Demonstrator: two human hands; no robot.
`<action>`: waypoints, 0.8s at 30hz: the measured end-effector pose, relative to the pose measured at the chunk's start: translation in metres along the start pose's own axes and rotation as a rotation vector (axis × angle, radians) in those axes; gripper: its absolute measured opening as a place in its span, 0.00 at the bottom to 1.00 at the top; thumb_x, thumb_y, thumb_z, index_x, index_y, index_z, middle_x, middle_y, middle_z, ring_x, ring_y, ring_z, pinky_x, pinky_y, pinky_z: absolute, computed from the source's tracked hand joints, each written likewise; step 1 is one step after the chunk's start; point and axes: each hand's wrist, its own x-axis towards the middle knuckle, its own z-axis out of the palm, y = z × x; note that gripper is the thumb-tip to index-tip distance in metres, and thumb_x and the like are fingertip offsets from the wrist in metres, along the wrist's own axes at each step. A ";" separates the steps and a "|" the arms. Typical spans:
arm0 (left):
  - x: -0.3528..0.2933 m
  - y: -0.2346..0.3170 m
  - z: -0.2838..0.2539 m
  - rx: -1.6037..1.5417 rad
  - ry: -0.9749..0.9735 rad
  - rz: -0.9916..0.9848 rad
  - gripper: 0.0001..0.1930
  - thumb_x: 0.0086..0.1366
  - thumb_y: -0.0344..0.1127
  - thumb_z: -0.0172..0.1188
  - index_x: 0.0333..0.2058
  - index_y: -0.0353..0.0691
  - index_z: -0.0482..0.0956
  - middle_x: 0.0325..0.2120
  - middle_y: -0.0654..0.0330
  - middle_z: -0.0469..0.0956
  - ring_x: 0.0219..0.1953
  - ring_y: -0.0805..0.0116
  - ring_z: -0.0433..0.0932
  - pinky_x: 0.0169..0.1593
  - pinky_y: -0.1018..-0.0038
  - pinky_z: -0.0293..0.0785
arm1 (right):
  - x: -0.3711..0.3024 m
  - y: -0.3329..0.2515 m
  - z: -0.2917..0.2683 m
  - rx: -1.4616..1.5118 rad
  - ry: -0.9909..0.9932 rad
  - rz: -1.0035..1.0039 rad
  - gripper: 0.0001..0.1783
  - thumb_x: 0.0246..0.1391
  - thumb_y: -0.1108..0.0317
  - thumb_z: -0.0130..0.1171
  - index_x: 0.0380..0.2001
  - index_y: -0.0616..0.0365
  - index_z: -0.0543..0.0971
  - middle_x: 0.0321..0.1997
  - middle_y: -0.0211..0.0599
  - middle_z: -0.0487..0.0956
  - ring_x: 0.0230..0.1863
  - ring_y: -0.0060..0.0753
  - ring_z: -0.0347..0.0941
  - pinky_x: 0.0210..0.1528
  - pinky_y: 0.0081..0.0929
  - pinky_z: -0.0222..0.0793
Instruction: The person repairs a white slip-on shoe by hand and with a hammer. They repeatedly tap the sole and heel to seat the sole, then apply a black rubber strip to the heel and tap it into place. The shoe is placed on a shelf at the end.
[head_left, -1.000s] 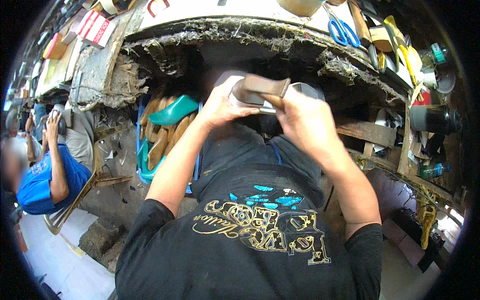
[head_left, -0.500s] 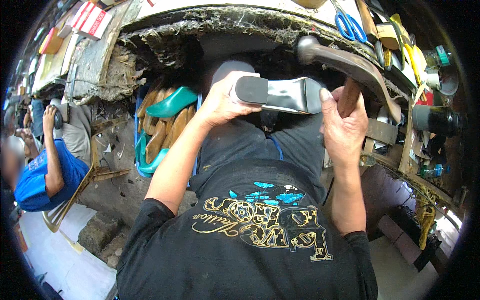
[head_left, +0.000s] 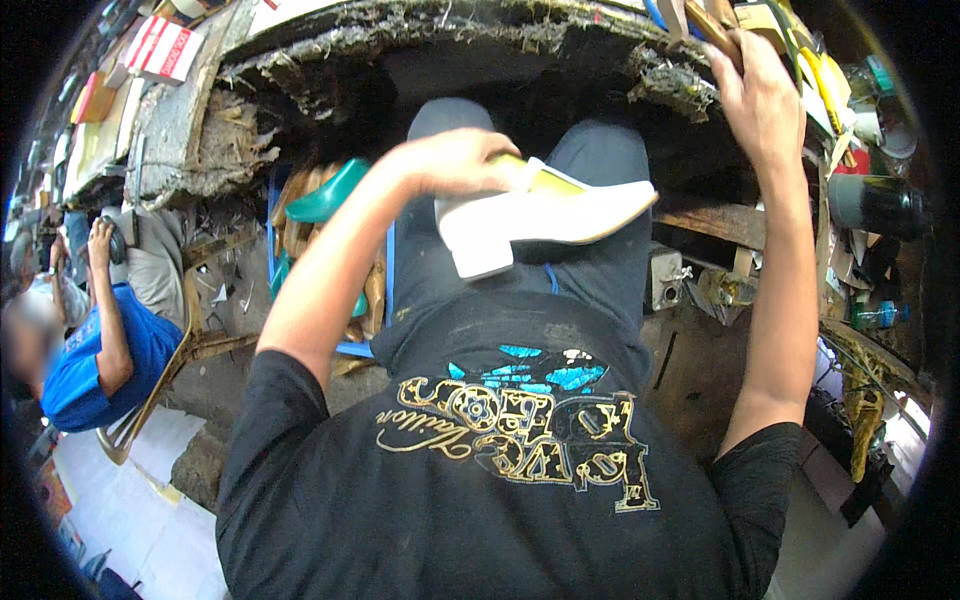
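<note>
My left hand (head_left: pixel 455 162) is closed on a white heeled shoe (head_left: pixel 545 212), blurred a little by motion, held above my lap. The shoe lies sole-down with its pointed toe to the right and its block heel toward me; yellow-green shows at its opening. At the bench edge on the far right, my right hand (head_left: pixel 768 105) has its fingers around a brown wooden handle (head_left: pixel 712 32). What tool the handle belongs to, I cannot tell. Blue-handled scissors (head_left: pixel 655 14) lie beside it, partly out of view.
A ragged workbench edge (head_left: pixel 450 48) runs across the far side. Left of my legs a blue crate (head_left: pixel 389 270) holds wooden and green shoe lasts (head_left: pixel 328 192). A red-and-white box (head_left: pixel 163 48) sits far left. A co-worker in blue (head_left: pixel 118 355) sits at left. Bottles and a dark jar (head_left: pixel 878 207) stand right.
The shoe has turned from sole-up to sole-down in my left hand. My right hand has moved from the shoe's toe to the far-right bench edge; the hammer it held no longer shows clearly.
</note>
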 end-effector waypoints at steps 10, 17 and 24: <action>0.023 -0.028 0.022 -0.728 -0.415 0.005 0.32 0.53 0.35 0.74 0.58 0.35 0.78 0.51 0.62 0.83 0.50 0.76 0.79 0.56 0.74 0.76 | 0.024 0.011 0.018 -0.009 0.076 -0.071 0.18 0.59 0.61 0.65 0.49 0.58 0.80 0.41 0.50 0.82 0.43 0.56 0.79 0.45 0.46 0.74; -0.022 -0.034 0.038 -1.127 0.043 -0.067 0.29 0.59 0.38 0.71 0.57 0.32 0.77 0.49 0.58 0.83 0.49 0.73 0.82 0.55 0.72 0.79 | -0.092 -0.103 0.011 0.967 -0.317 0.826 0.10 0.68 0.62 0.58 0.42 0.58 0.81 0.35 0.38 0.83 0.34 0.30 0.81 0.36 0.28 0.78; 0.004 -0.017 0.105 -1.313 0.460 -0.081 0.26 0.64 0.42 0.69 0.56 0.33 0.76 0.47 0.58 0.82 0.44 0.71 0.82 0.49 0.72 0.81 | -0.165 -0.160 0.150 1.840 -0.568 1.541 0.22 0.72 0.56 0.48 0.52 0.66 0.76 0.45 0.45 0.82 0.42 0.37 0.82 0.46 0.38 0.84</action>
